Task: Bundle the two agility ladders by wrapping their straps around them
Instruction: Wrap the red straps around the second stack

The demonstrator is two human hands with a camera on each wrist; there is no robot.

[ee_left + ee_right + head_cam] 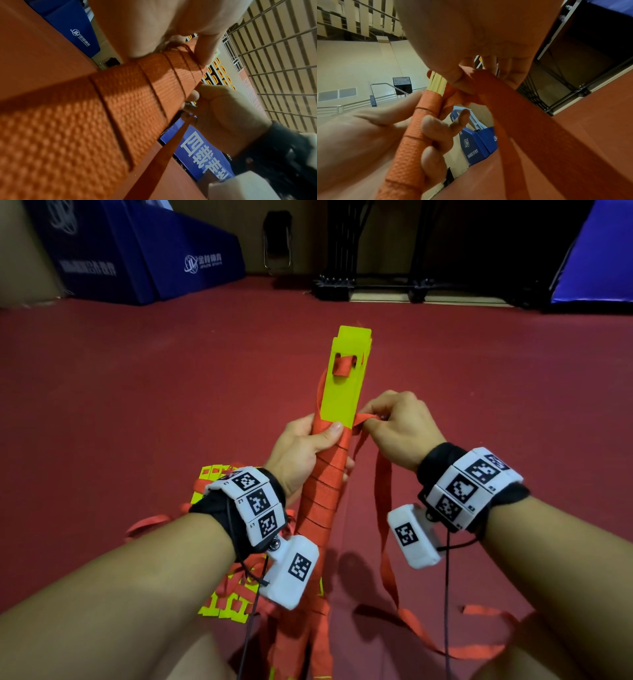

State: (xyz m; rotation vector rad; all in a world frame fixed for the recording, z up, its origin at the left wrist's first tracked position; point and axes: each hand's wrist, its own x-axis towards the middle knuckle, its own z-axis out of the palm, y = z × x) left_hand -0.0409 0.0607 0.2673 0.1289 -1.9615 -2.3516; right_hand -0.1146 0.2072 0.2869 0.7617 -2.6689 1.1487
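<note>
Above the red floor, at the middle of the head view, 1 ladder bundle stands nearly upright, its yellow slats bare at the top and its lower length wound in overlapping turns of orange strap. The left hand grasps the wound part just under the bare yellow edge, thumb laid across the top turn. The right hand pinches the loose strap right beside the bundle's right edge; from there the strap hangs down and trails across the floor to the right. A 2nd ladder, yellow slats with orange straps, lies unwrapped on the floor under the left wrist. Open floor stretches ahead and to both sides. Blue mats line the far left wall, a dark frame stands at the far middle, and another blue pad sits far right.
</note>
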